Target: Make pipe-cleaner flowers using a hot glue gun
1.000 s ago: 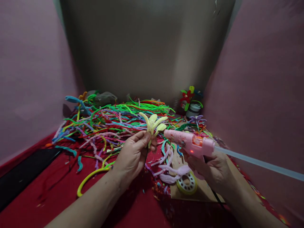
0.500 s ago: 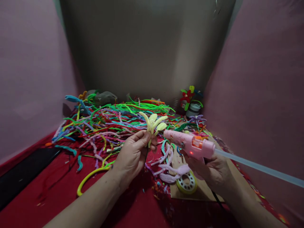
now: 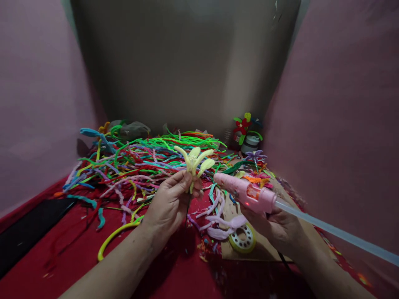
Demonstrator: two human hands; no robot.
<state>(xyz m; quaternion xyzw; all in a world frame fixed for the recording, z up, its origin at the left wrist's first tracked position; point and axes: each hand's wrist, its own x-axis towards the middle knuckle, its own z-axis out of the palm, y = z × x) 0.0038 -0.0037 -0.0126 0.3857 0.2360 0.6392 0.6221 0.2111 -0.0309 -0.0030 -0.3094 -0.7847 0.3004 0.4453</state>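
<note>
My left hand (image 3: 170,200) is closed in a pinch on a pale yellow pipe-cleaner flower (image 3: 195,160), holding it upright by its base above the red cloth. A thin dark stem hangs down from under the fingers. My right hand (image 3: 277,226) is wrapped round the grip of a pink glue gun (image 3: 247,192), whose nozzle points left, a short way right of the flower and apart from it. A clear glue stick (image 3: 336,232) juts out of the gun's back toward the right. A small red light glows on the gun's side.
A big tangle of coloured pipe cleaners (image 3: 140,160) covers the red cloth (image 3: 62,257) behind my hands. A tape roll (image 3: 242,239) and lilac pieces lie on cardboard (image 3: 264,249). A pot of finished flowers (image 3: 247,133) stands at the back right. A black strip (image 3: 28,226) lies left. Pink walls close both sides.
The view has shifted slightly, so everything sits a little lower and to the left. The glue gun has tilted its back end down a bit. Both hands keep their holds.
</note>
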